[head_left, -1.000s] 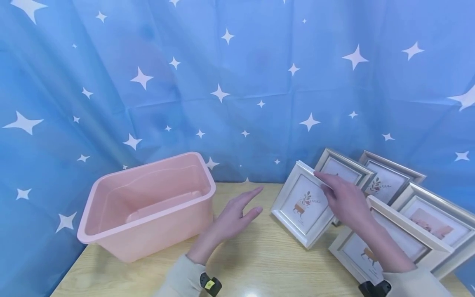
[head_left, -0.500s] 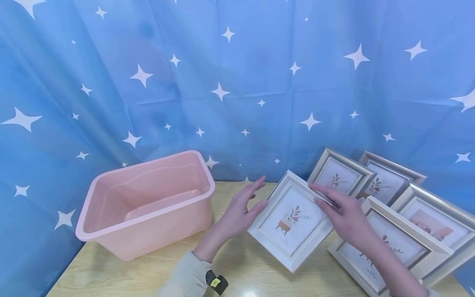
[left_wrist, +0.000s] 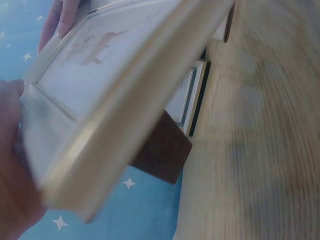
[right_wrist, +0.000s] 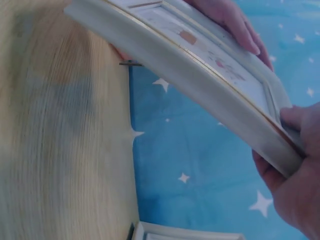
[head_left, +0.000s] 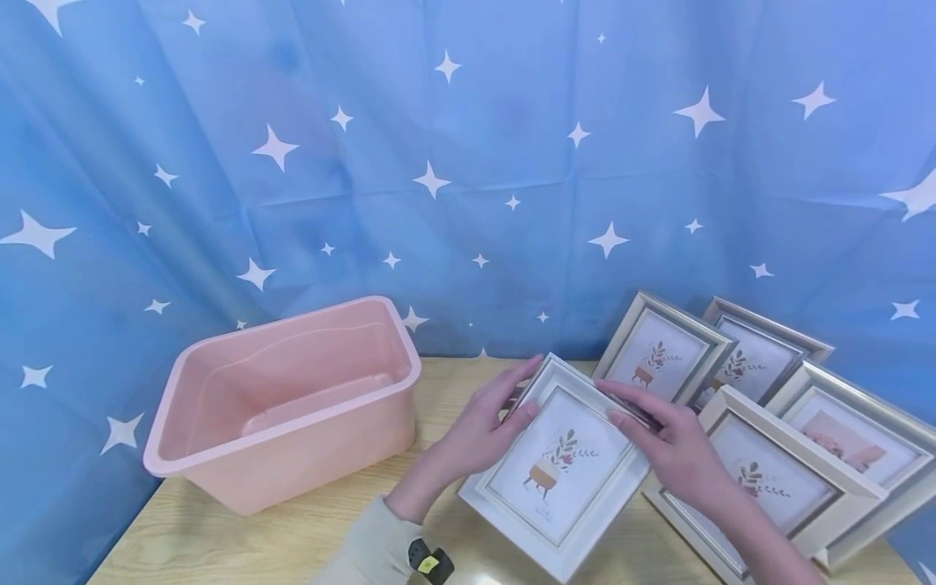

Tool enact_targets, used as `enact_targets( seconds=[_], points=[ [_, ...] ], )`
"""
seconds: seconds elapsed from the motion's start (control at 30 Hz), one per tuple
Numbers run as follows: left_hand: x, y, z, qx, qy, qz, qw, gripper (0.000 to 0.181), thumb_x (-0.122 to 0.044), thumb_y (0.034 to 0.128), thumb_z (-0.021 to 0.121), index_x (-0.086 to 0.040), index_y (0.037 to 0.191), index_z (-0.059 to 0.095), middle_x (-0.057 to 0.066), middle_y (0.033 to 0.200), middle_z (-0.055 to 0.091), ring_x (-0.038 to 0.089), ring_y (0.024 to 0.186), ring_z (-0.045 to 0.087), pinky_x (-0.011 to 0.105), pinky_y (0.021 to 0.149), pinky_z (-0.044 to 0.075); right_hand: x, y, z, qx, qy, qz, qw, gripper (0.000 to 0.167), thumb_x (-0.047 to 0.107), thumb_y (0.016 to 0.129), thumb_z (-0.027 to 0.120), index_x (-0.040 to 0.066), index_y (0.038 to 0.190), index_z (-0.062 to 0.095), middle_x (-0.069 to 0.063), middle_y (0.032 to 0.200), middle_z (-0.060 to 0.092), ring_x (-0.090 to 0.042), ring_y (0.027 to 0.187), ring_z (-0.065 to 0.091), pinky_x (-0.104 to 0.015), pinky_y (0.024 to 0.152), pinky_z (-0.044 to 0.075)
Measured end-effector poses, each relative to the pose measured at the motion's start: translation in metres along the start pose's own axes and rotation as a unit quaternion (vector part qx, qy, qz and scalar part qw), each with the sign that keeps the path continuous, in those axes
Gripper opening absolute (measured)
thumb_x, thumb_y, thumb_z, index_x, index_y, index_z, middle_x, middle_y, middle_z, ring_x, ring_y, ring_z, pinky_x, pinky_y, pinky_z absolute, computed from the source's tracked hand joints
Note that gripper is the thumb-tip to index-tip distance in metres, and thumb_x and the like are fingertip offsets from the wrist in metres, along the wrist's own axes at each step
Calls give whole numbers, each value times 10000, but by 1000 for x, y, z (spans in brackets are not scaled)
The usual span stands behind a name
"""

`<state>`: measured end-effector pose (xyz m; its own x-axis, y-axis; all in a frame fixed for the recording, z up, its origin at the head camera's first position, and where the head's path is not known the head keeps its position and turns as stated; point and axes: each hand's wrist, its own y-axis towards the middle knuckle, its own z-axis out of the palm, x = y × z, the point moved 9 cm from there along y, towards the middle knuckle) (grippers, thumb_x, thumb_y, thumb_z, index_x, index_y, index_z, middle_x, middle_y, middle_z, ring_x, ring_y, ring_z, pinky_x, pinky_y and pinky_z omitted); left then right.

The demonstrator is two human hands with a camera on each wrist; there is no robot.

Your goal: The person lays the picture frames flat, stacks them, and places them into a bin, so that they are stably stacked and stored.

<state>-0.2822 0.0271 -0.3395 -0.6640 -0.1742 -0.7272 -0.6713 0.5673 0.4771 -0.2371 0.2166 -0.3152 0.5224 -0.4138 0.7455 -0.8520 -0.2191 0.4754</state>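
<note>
A white picture frame (head_left: 559, 463) with a plant-pot print is held tilted above the table between both hands. My left hand (head_left: 486, 426) grips its upper left edge, thumb on the front and fingers behind. On the upper right edge my right hand (head_left: 676, 443) pinches it the same way. In the left wrist view a brown stand flap (left_wrist: 165, 150) juts from the back of the frame. The right wrist view shows the side of the white picture frame (right_wrist: 200, 95) raised off the wood, with a thumb on its front.
Several more picture frames stand on the right, among them a silver one (head_left: 661, 345) at the back and a cream one (head_left: 775, 463) in front. A pink plastic bin (head_left: 307, 439) sits on the left of the wooden table (head_left: 241, 536). A blue star-patterned curtain (head_left: 468, 162) hangs behind.
The picture frame has moved left and toward me in my right hand, away from the other frames. My left hand, apart from it before, now grips its left edge.
</note>
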Motion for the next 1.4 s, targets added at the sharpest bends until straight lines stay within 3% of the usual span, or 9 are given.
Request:
enact_targets(
  seconds=[0.1,0.23,0.43,0.57,0.67,0.83,1.07,1.3,1.4],
  points=[
    [3,-3,4,153,-283,-249,9992,580,-237,1096,506,-261,1633,289,113,1326,611,99,905,681,253,697,595,-1,-3,2,-55,73,-21,10000,370,2,1033,574,-3,1403,593,207,1326,619,-72,972,706,-321,685,615],
    [9,-8,8,285,-517,-494,9970,569,-246,1101,490,-306,1630,288,104,1036,665,67,710,671,287,575,591,-5,-10,5,-271,73,32,9996,383,-6,1024,587,35,1404,609,72,1412,613,-38,1004,688,-288,709,608],
    [15,-15,13,576,-525,-643,9949,572,-251,1105,479,-321,1633,274,70,1000,654,68,691,660,279,601,587,-10,-20,8,-533,188,79,9984,366,-51,1004,592,-15,1367,615,165,1383,594,36,1126,616,-213,793,575],
    [16,-16,15,688,-608,-680,9935,567,-253,1105,478,-327,1631,282,70,981,655,69,672,661,281,584,584,-18,-24,9,-527,448,394,9968,359,-17,1022,580,-17,1381,595,239,1320,603,-13,1060,664,-277,756,601],
    [17,-17,17,760,-652,-706,9925,566,-252,1105,478,-329,1631,282,83,1001,662,69,675,666,280,591,587,-24,-28,10,-546,602,698,9942,365,20,1031,586,2,1395,591,227,1239,648,-98,909,706,-345,672,617],
    [20,-20,20,867,-598,-719,9918,575,-258,1103,485,-337,1632,272,108,1164,663,65,705,673,267,663,589,-27,-34,12,-610,633,899,9921,366,29,1029,592,-5,1394,585,161,1105,700,-144,849,707,-361,655,617],
    [16,-21,22,934,-275,-434,9943,579,-197,1095,504,-243,1633,296,8,1548,483,54,992,622,270,1044,450,-32,-44,16,-756,630,951,9906,376,19,1027,593,-7,1403,581,238,1235,650,-75,935,703,-343,685,618],
    [16,-24,19,811,-197,-259,9962,552,-119,1066,557,-171,1592,399,10,1575,449,71,1141,603,237,964,510,-37,-52,8,-1087,-65,1001,9890,370,66,1031,607,85,1400,613,117,1391,608,106,1143,557,-79,918,439],
    [17,-28,19,860,-202,-200,9959,543,-104,1063,559,-158,1583,416,19,1575,449,79,1138,606,224,915,531,-40,-55,9,-1084,2,1110,9879,380,72,1035,602,78,1415,596,157,1382,596,105,1155,552,-81,923,439]
  ],
)
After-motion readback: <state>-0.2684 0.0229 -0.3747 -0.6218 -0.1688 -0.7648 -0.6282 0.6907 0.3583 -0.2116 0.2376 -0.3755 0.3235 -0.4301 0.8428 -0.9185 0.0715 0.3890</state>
